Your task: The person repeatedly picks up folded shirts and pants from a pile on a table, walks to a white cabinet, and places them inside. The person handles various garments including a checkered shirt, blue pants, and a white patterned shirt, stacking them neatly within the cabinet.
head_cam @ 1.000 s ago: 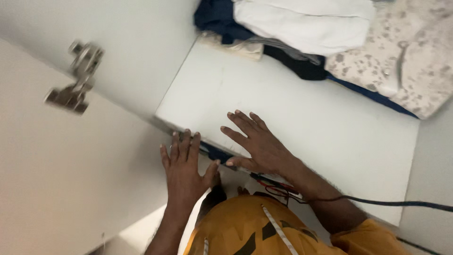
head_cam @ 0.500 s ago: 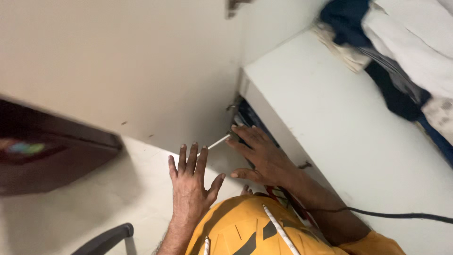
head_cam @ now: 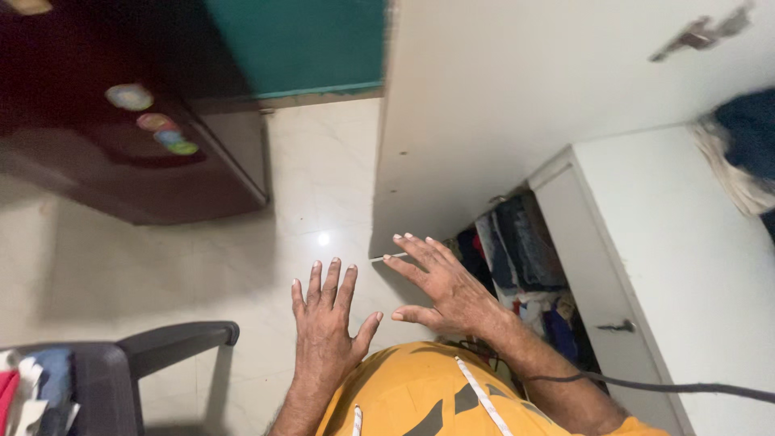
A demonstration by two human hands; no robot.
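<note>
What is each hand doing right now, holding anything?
Left hand: open, fingers spread, holding nothing, above the pale floor.
Right hand: open, fingers spread, holding nothing, beside the white cupboard door.

Dim, warm indoor light. Small glare spot on pale floor (head_cam: pixel 324 239), probably from an overhead lamp. Soft shadows under dark cabinet (head_cam: pixel 161 153) and chair arm (head_cam: pixel 182 343). Motion blur top right on hinge (head_cam: pixel 701 34) and clothes pile (head_cam: pixel 747 145). Both hands fairly sharp. Shelf contents murky.
</note>
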